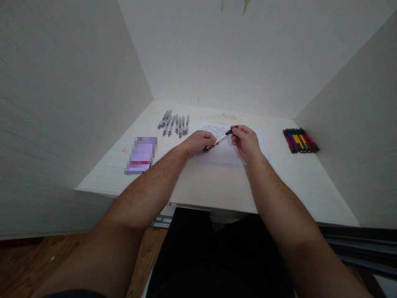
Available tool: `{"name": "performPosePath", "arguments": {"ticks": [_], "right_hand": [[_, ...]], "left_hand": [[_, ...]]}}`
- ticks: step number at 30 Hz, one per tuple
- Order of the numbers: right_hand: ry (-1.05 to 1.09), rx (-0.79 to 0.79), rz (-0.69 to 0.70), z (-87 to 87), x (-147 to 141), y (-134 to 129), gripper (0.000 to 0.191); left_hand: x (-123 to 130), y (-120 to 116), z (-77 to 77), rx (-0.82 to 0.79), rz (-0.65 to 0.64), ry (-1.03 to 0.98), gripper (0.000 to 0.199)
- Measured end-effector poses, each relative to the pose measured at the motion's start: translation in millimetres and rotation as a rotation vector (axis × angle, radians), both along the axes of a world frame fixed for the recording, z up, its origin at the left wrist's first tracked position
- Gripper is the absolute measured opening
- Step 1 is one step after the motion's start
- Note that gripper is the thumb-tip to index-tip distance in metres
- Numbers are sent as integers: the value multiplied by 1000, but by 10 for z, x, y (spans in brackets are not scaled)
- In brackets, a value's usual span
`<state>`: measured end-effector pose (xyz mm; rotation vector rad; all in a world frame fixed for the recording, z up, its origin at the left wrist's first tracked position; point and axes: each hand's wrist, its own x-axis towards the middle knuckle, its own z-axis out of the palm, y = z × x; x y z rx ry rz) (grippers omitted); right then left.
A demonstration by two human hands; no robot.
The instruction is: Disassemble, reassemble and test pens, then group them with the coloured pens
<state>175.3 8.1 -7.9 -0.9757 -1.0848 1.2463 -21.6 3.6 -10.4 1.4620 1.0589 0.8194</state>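
Pen point(221, 137) | slim | whitish middle | black toward both ends | slanted

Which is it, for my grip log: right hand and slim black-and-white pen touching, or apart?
Touching. In the head view, the right hand pinches the pen by its black end.

This looks like a desk nook in a home or a small office; which of the two cannot be told. A white table point(204, 182) fits between pale side panels point(77, 82) and a plain back panel point(201, 54), with a metal runner point(163, 219) below its front edge. Wood-patterned flooring point(25, 265), paper point(217, 156) and coloured pens point(299, 140) suit either.
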Motion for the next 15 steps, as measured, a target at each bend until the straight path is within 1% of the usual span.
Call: {"name": "performPosePath", "arguments": {"ticks": [5, 7, 10, 13, 15], "right_hand": [[-34, 4, -47, -34, -19, 18, 28], [-47, -5, -66, -30, -27, 12, 30], [-27, -10, -54, -12, -26, -3, 27], [24, -22, 0, 12, -9, -17, 19], [60, -33, 24, 23, 1, -22, 20]], "left_hand": [[3, 12, -14, 19, 30, 17, 13], [7, 5, -12, 11, 22, 9, 14], [13, -3, -6, -9, 8, -8, 16], [19, -4, 0, -30, 13, -32, 15], [23, -5, 8, -42, 13, -47, 14]]}}
